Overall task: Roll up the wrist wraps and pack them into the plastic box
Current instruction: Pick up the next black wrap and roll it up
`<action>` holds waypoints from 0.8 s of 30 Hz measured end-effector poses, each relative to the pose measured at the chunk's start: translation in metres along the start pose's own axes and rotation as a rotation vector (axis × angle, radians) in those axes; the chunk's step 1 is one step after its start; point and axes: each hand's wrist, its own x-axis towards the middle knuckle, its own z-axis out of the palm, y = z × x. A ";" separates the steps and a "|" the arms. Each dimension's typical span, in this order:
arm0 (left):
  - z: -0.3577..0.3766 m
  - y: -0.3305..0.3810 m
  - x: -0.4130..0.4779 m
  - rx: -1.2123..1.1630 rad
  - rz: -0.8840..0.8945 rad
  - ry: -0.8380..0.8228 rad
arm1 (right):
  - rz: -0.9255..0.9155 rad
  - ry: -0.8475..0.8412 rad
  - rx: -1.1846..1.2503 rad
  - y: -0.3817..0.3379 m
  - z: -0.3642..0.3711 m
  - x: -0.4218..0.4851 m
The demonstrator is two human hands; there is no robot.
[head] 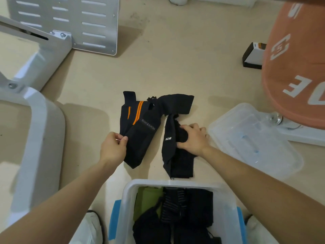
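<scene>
Two black wrist wraps lie on the beige floor in front of me. The left one, a black wrap with orange stripes [139, 127], is pinched at its left edge by my left hand [113, 147]. A plain black wrap [173, 118] lies to its right; my right hand [192, 138] grips a rolled-up part of it. The clear plastic box [128, 199] stands at the bottom of the view, holding several dark wraps and a green one.
The box's clear lid [253, 140] lies on the floor at the right. A salmon-coloured padded seat [297, 67] hangs over the right side. White machine frame parts [40, 124] fill the left. A small black and white carton [253, 55] sits at the back right.
</scene>
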 end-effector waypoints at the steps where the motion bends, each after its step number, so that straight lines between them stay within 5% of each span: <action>1: 0.000 -0.003 0.001 -0.011 -0.012 0.002 | -0.021 0.011 -0.051 -0.001 0.005 -0.001; 6: 0.000 -0.008 0.002 -0.058 -0.022 -0.002 | -0.018 0.081 0.058 0.021 0.007 -0.006; 12: -0.005 -0.008 -0.004 -0.201 -0.034 -0.122 | 0.079 0.234 -0.382 0.034 -0.035 -0.027; 16: -0.007 -0.003 -0.018 -0.303 0.049 -0.415 | 0.084 0.041 0.228 -0.009 -0.025 -0.021; 20: -0.003 0.003 -0.024 -0.313 0.071 -0.508 | 0.079 0.021 0.104 -0.023 0.000 -0.011; 24: -0.009 0.009 -0.024 -0.321 0.082 -0.485 | 0.138 -0.088 0.266 -0.013 -0.011 -0.017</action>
